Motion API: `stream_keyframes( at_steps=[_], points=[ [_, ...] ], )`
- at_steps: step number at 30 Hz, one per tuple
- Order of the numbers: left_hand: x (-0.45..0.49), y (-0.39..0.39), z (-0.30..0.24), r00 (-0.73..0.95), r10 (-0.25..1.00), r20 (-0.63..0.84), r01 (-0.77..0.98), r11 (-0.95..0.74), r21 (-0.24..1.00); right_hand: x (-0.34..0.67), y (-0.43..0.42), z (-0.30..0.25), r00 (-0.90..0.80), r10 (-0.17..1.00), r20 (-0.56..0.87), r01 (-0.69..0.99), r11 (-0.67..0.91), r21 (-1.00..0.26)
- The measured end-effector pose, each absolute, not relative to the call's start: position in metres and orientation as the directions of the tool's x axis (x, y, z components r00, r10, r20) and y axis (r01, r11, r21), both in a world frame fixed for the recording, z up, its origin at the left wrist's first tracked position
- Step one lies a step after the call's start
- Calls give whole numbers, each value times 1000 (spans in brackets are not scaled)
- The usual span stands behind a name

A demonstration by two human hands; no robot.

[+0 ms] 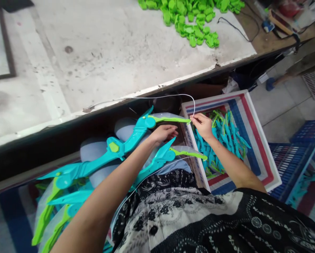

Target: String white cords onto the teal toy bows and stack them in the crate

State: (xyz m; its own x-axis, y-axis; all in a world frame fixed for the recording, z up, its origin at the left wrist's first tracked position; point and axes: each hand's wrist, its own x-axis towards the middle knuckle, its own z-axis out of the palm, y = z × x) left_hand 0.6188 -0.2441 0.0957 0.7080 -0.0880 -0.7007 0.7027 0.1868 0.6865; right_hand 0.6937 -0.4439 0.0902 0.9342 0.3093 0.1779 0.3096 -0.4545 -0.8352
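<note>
A turquoise and green plastic toy bow [135,135] lies across my lap, a clear sheet along its green limb. At that limb's tip, my right hand [202,125] is closed in a pinch on a white cord [193,102], which loops back toward the table edge. My left hand [164,134] is just below the same limb, fingers curled together; whether anything is between them is hidden. Nearer my body lies a second toy bow [157,161] with a white cord running along it, partly covered by my left forearm.
Many bright green plastic pieces [191,23] are heaped on the white worktable [107,52]. A white crate [268,158] with a striped lining holds several turquoise and green parts [225,137] on the right. Blue crates [291,158] stand beyond it. More striped lining [12,207] shows at lower left.
</note>
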Motion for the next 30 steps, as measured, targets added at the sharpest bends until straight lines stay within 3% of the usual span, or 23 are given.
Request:
stream_keyframes(
  at_steps=[4,8,11,16,20,24,27,30],
  points=[
    [641,-266,78,663,-211,-719,732,385,562,692,-444,87,920,334,207,358,-494,-792],
    [651,-282,67,646,-348,-680,754,431,495,691,-443,79,893,376,246,419,-500,-758],
    [655,-288,63,648,-380,-660,752,455,476,691,-441,73,899,356,257,415,-503,-758],
    [655,-289,63,690,-293,-662,712,438,549,685,-439,73,911,382,155,341,-490,-802],
    [645,-276,74,702,-229,-674,709,319,629,678,-438,73,898,407,169,375,-505,-778],
    [605,-230,105,744,-90,-662,661,244,710,680,-439,69,916,361,174,354,-526,-773],
    [550,-173,141,791,30,-611,575,305,759,684,-440,70,935,321,150,306,-518,-799],
    [486,-116,175,748,173,-641,481,523,703,687,-440,76,945,304,119,272,-533,-801]
  ],
)
